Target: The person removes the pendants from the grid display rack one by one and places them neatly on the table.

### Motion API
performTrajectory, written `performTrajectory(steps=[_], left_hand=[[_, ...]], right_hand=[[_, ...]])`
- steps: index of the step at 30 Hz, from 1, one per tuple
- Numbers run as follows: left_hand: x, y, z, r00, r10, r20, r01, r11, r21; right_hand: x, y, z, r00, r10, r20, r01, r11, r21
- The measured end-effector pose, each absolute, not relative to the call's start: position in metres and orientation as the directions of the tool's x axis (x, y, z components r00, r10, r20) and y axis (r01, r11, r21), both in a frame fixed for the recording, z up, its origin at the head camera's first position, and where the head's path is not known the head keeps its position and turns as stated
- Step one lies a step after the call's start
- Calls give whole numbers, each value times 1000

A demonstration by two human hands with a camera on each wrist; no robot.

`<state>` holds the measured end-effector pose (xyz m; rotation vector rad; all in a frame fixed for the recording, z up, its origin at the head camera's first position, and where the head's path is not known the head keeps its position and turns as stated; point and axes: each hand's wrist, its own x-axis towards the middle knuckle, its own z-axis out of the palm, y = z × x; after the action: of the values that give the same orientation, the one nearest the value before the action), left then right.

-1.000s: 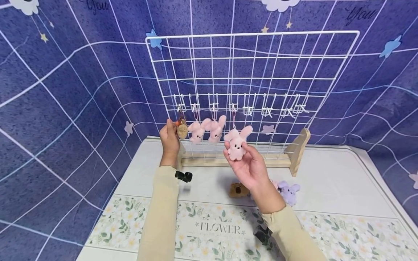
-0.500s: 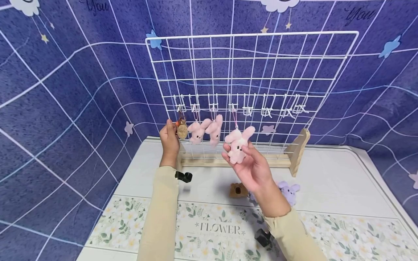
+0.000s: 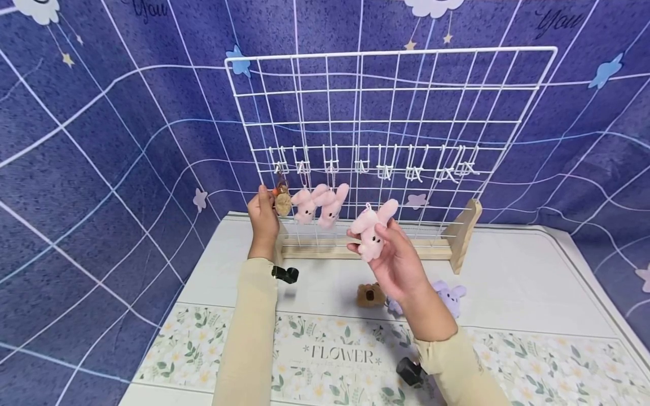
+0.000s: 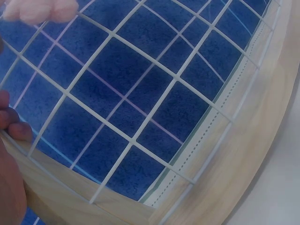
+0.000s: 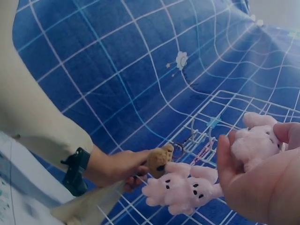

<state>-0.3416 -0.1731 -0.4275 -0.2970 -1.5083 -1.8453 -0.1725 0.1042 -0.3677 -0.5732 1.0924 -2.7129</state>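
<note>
My right hand (image 3: 401, 268) pinches a pink bunny plush keychain (image 3: 372, 239) in front of the white wire grid rack (image 3: 391, 53). The bunny is tilted, with a short bit of chain at its head, below a bare hook (image 3: 361, 167). At the rack's left side, my left hand (image 3: 264, 217) grips its edge; the left wrist view shows curled fingers (image 4: 18, 130) beside the wooden frame. Close by hangs a brown plush keychain (image 3: 283, 204). To its right, two more pink bunny keychains (image 3: 305, 207) (image 3: 331, 210) hang from hooks on beaded chains.
More white hooks (image 3: 413, 173) line the rack to the right. The rack stands on a wooden base (image 3: 330, 250). A brown bear plush (image 3: 370, 295) and a lavender bunny plush (image 3: 449, 298) lie on the table, partly behind my right forearm. A blue patterned cloth (image 3: 127, 135) hangs behind.
The pink bunny in my right hand has come off its hook, moved slightly down and toward me, and tilted. The second hanging bunny swings a little. My left hand stays in place.
</note>
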Motion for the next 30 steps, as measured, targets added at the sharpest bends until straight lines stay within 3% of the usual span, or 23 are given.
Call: performTrajectory(steps=[8, 16, 23, 30], left_hand=[[-342, -173, -427, -711, -384, 589, 652, -47, 756], [-343, -173, -429, -704, -382, 599, 660, -40, 750], [-344, -174, -430, -705, -384, 596, 661, -51, 749], [-344, -173, -430, -706, -380, 598, 668, -74, 741]], right_hand=[[-174, 103, -369, -981, -102, 165, -84, -544, -835], [-177, 104, -373, -979, -75, 192, -133, -480, -867], [-179, 102, -372, -986, -80, 143, -107, -348, -931], [-180, 101, -374, -979, -113, 170, -137, -251, -958]])
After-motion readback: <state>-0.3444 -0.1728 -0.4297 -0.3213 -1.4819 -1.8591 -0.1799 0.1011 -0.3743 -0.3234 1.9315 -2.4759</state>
